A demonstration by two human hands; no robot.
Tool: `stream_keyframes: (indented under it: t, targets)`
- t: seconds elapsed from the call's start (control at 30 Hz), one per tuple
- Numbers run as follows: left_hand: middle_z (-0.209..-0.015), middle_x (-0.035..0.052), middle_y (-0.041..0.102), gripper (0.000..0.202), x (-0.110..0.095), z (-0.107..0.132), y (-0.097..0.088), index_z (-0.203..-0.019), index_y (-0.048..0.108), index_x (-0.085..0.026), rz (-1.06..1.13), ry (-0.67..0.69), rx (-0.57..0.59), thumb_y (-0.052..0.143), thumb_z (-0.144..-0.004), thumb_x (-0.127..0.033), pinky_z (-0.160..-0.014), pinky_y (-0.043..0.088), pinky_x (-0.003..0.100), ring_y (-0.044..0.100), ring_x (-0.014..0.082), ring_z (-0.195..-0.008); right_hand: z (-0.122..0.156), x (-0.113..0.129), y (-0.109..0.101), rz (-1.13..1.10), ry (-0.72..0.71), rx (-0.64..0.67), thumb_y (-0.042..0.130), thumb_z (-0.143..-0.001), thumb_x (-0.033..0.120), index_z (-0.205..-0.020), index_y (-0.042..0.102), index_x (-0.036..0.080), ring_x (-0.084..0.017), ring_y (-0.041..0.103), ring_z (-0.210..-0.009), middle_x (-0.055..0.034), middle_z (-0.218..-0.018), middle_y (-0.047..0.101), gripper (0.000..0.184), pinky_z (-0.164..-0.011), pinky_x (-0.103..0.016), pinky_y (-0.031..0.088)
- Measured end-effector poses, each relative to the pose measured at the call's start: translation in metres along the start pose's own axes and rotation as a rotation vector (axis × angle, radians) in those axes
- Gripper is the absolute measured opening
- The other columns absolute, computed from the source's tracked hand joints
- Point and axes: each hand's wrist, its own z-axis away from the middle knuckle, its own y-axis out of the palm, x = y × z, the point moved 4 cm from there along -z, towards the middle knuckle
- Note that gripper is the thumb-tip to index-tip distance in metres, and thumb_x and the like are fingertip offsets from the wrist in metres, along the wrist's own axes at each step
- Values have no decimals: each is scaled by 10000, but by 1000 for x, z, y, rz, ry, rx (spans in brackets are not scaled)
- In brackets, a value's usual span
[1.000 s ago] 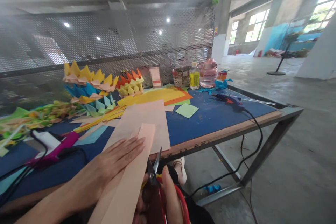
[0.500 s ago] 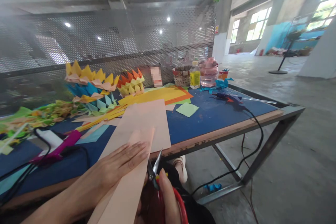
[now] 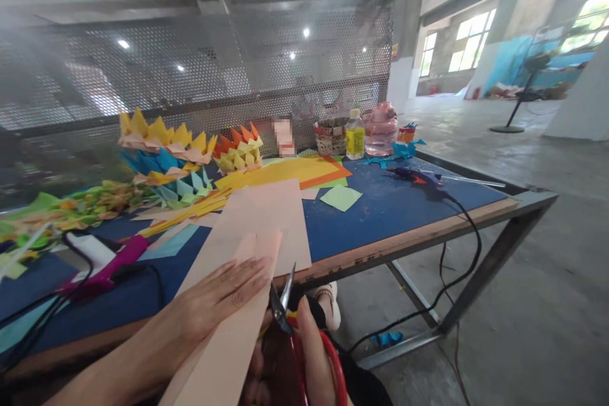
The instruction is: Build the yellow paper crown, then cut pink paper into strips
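My left hand (image 3: 223, 295) lies flat, fingers stretched out, on a folded strip of pale peach paper (image 3: 238, 349). Under that strip a wider peach sheet (image 3: 266, 209) is spread on the blue tabletop. My right hand (image 3: 314, 349) grips red-handled scissors (image 3: 281, 304), thumb through one loop; its other fingers are partly hidden behind the handles. The scissor blades stand apart and point away from me, close to the strip's right edge by the table's front edge. Whether a blade touches the paper I cannot tell.
Folded paper rings (image 3: 166, 139) and a purple-pink glue gun (image 3: 109, 266) lie left. Right are a dark glue gun (image 3: 419, 179) with its cord hanging down, a green paper square (image 3: 341, 198), a yellow-labelled bottle (image 3: 354, 136), a pink jug (image 3: 380, 130) and a basket (image 3: 330, 136).
My right thumb has lifted a little and the scissor handles have spread wider. My left hand stays flat on the paper, almost unmoved.
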Motion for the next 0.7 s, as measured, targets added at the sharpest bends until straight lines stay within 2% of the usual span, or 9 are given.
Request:
stream_keyframes:
  t: [0.07, 0.23, 0.37, 0.5, 0.57, 0.7]
  targets:
    - [-1580, 6, 284, 583, 0, 0, -1, -1531, 179, -298, 4, -4, 5, 354, -976, -317, -1172, 262, 405, 316, 211, -1424, -2, 0, 3, -32, -34, 14, 481, -749, 818, -993, 641, 155, -168, 629, -623, -29, -750, 621, 723, -646, -332, 521]
    - [-1585, 12, 270, 616, 0, 2, -2, -1536, 164, -291, 28, 7, 40, 397, -967, -319, -1171, 264, 408, 314, 222, -1424, -19, -6, 6, 8, 6, 64, 396, -740, 864, -740, 630, 140, -187, 629, -633, -77, -702, 616, 760, -689, -352, 516]
    - [-1584, -2, 270, 604, 0, 3, -1, -1532, 178, -319, 66, -25, 62, 386, -965, -334, -1161, 281, 440, 332, 234, -1416, -23, -11, -1, -102, 27, 54, 452, -635, 913, -825, 603, 145, -177, 604, -575, -16, -639, 551, 806, -644, -360, 515]
    - [-1572, -27, 291, 622, -5, 4, -3, -1530, 147, -366, 84, -40, 34, 363, -955, -269, -1149, 301, 420, 362, 218, -1399, -17, -12, -8, -92, 38, 51, 467, -693, 870, -992, 578, 155, -138, 588, -557, -5, -702, 580, 783, -644, -324, 501]
    - [-1563, -35, 309, 645, -8, 5, -4, -1529, 136, -381, 86, -46, 14, 378, -943, -267, -1143, 309, 412, 381, 222, -1387, -18, -13, -7, -95, 49, 60, 456, -682, 881, -979, 589, 142, -144, 589, -564, -11, -702, 574, 807, -643, -331, 503]
    - [-1556, -20, 316, 690, -12, 7, -6, -1531, 122, -377, 83, -38, 12, 433, -919, -310, -1135, 315, 421, 398, 246, -1374, -27, -17, -4, -105, 110, 105, 394, -649, 915, -825, 604, 127, -176, 593, -569, -27, -656, 547, 834, -660, -390, 513]
